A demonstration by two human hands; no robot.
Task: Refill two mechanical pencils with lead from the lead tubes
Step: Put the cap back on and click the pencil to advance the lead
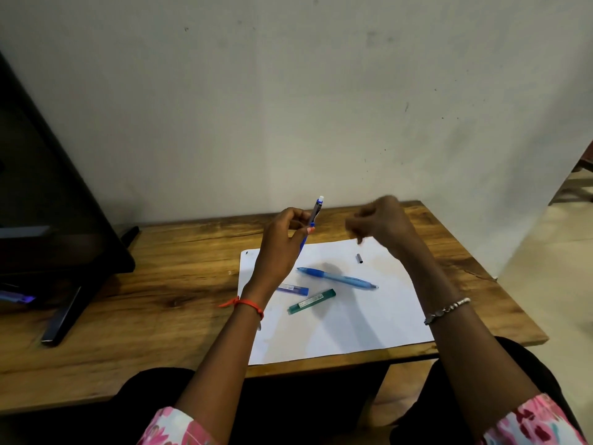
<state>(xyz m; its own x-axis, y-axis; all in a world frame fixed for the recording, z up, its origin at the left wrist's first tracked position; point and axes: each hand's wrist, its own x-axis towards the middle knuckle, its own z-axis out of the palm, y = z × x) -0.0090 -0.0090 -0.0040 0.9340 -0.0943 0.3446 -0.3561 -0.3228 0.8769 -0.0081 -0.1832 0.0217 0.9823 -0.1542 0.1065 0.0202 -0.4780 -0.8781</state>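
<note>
A brown wooden table (160, 284) stands against a pale wall, with a black monitor (48, 203) on its stand at the far left. A white sheet of paper (353, 332) lies on the right half of the table and carries the smaller things. The left hand (282, 245) is raised above the paper's far left corner, its fingers and thumb curled round a dark blue mechanical pencil (316, 213). That pencil is held nearly upright, its white eraser end uppermost and leaning a little to the right. The right hand (382, 223) hangs just to the right of that top end, at about the same height. Its fingers are curled inward, but it is blurred, so I cannot tell whether it pinches anything. The coming move seems to turn on this: the pencil's top lies to the left of the right hand, which is the nearer free hand to it. A light blue mechanical pencil (337, 277) lies flat on the paper, its long axis running left to right with the tip at the right. Nearer lie a green lead tube (311, 301) and, partly behind the left wrist, a purple lead tube (293, 289). A small grey cap (360, 259) rests on the paper below the right hand.
</note>
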